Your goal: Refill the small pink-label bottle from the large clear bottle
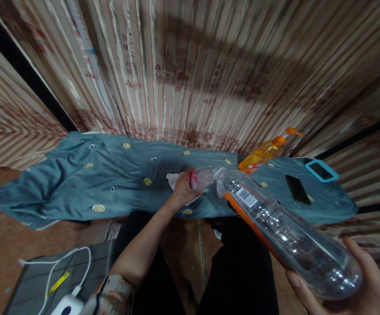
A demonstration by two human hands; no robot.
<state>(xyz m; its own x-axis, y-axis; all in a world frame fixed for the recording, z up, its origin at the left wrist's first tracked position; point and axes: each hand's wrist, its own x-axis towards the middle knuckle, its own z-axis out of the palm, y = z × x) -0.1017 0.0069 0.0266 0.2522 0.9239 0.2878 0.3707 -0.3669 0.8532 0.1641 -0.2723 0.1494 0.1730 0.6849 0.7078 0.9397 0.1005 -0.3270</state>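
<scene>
My right hand [344, 284] grips the base of a large clear plastic bottle [282, 227] with an orange label, tilted so its mouth points down and left. The bottle's mouth meets the mouth of a small clear container [205, 178] with a pink part. My left hand [183, 190] is wrapped round that small container and holds it over a table draped in a teal cloth [111, 183]. A white tissue [173, 179] lies on the cloth under my left hand.
An orange pump bottle [264, 154] lies on the cloth behind the big bottle. A black phone [297, 189] and a blue-edged device [321, 170] rest at the right end. Patterned curtains [193, 74] hang behind. A white charger with its cable [67, 302] sits at lower left.
</scene>
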